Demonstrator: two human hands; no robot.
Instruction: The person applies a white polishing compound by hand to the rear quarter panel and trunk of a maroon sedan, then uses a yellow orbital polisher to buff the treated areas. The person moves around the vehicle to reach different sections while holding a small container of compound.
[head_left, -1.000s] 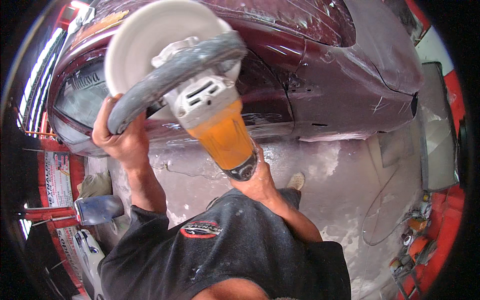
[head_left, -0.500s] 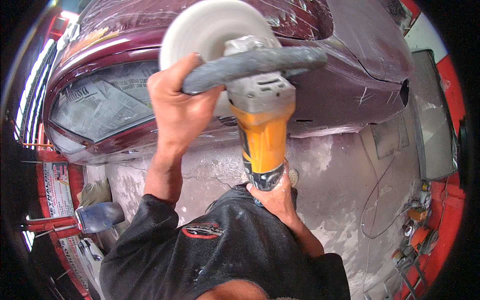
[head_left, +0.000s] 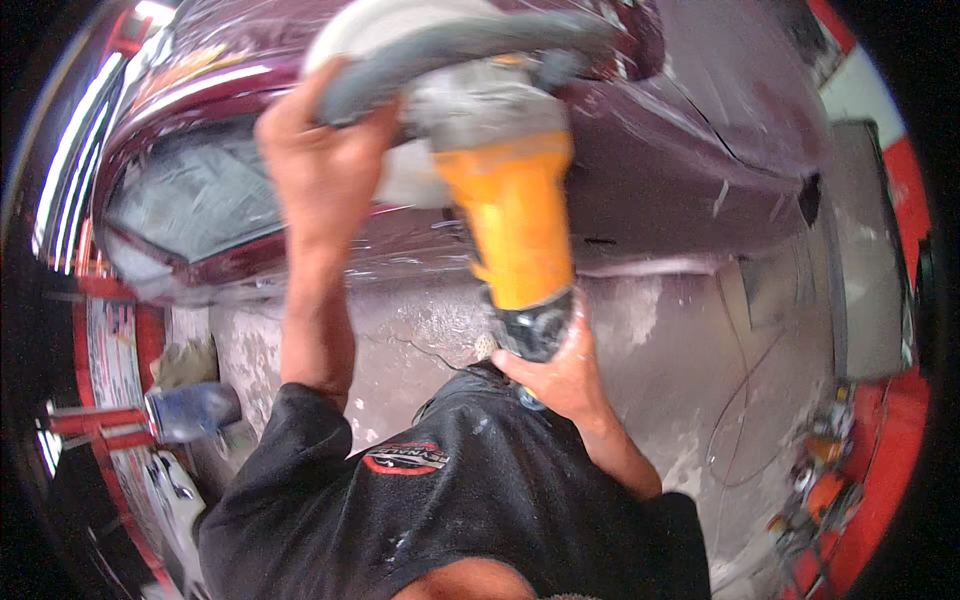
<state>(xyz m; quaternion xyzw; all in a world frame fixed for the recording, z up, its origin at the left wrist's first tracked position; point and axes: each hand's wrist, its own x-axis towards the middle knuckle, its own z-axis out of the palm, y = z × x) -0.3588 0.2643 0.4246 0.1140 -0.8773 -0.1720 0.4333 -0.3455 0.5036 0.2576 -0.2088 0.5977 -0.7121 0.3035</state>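
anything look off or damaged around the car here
On the maroon car, pale scratch-like streaks break up the dull side, right of the yellow polisher. On the floor, a thin cable lies in a loose loop rather than coiled away.

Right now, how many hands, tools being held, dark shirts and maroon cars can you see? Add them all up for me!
Hands: 2, left hand and right hand
Tools being held: 1, yellow power tool
Dark shirts: 1, black shirt
Maroon cars: 1, big car
Total: 5
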